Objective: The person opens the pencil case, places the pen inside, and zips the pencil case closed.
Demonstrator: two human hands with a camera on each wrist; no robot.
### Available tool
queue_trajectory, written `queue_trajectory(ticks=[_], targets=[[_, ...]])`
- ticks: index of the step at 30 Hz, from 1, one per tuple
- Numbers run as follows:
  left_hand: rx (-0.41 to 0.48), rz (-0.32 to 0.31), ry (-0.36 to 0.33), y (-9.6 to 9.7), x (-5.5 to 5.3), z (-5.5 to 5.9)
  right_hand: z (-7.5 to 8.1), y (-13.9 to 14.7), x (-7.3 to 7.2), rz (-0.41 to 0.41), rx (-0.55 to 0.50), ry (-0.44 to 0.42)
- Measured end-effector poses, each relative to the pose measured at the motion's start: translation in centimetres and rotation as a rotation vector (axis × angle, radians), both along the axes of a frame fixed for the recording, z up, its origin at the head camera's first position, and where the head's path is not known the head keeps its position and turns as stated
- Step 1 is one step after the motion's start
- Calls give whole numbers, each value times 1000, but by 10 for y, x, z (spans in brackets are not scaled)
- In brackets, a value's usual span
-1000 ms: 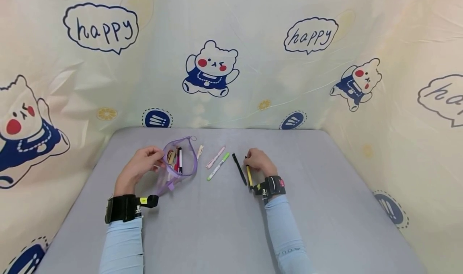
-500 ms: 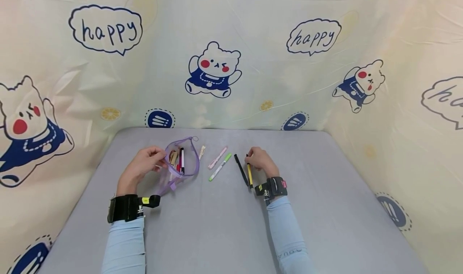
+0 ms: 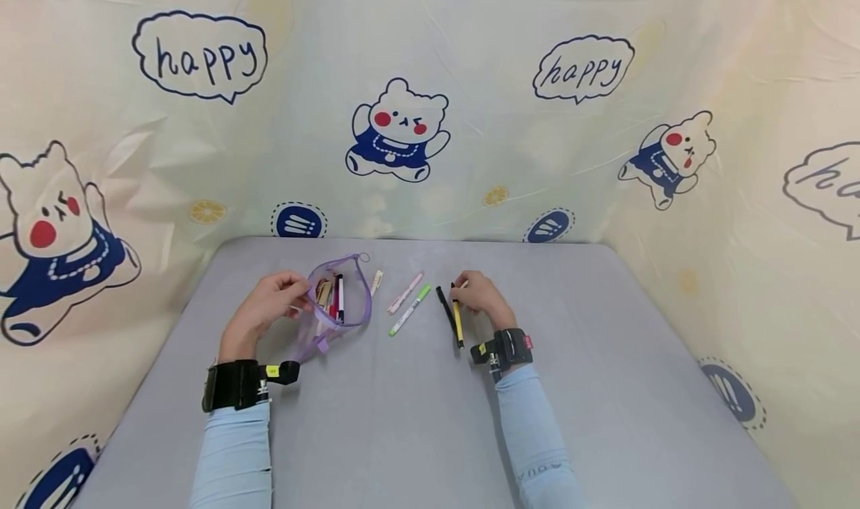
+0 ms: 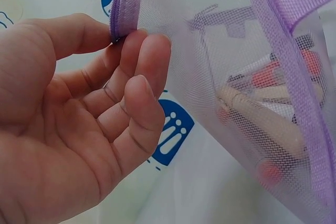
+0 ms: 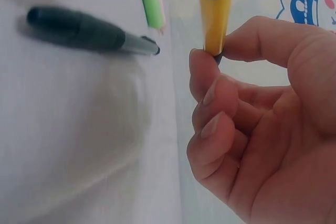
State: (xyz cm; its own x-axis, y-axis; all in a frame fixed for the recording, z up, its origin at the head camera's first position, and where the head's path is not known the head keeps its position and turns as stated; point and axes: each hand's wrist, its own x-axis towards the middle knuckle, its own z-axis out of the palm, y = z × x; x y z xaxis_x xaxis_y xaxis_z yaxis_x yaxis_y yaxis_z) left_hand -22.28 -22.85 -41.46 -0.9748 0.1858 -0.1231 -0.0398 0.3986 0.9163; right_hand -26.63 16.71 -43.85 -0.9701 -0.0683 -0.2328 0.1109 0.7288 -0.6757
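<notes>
Yellow pen (image 3: 457, 319) has shifted toward the black pen (image 3: 444, 304); I note right hand (image 3: 478, 292) pinching its end only, left hand (image 3: 265, 304) pinching the pouch (image 4: 286, 51); contact could twist it loose.

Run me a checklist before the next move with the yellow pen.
1. Yellow pen pinched by the right hand: ok.
2. Purple mesh pouch held at its zippered rim by the left hand: ok.
3. Pouch mouth spread open: ok.
4. Yellow pen clear of the black pen along its whole length: cannot tell; they overlap in the head view.
5. Table free of loose pens: not ok; black, green and pink ones lie there.
</notes>
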Motion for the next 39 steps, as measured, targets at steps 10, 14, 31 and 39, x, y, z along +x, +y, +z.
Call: queue_trajectory(ticks=[10, 14, 31, 39], targets=[[7, 0, -14, 1, -2, 1, 6, -13, 1, 0, -137, 12], [7, -1, -10, 1, -3, 1, 8, -20, 2, 21, -221, 9], [33, -16, -14, 2, -5, -3, 11, -68, -14, 105, -322, -32], [38, -18, -15, 2, -4, -4, 21, -96, -14, 172, -344, -29]])
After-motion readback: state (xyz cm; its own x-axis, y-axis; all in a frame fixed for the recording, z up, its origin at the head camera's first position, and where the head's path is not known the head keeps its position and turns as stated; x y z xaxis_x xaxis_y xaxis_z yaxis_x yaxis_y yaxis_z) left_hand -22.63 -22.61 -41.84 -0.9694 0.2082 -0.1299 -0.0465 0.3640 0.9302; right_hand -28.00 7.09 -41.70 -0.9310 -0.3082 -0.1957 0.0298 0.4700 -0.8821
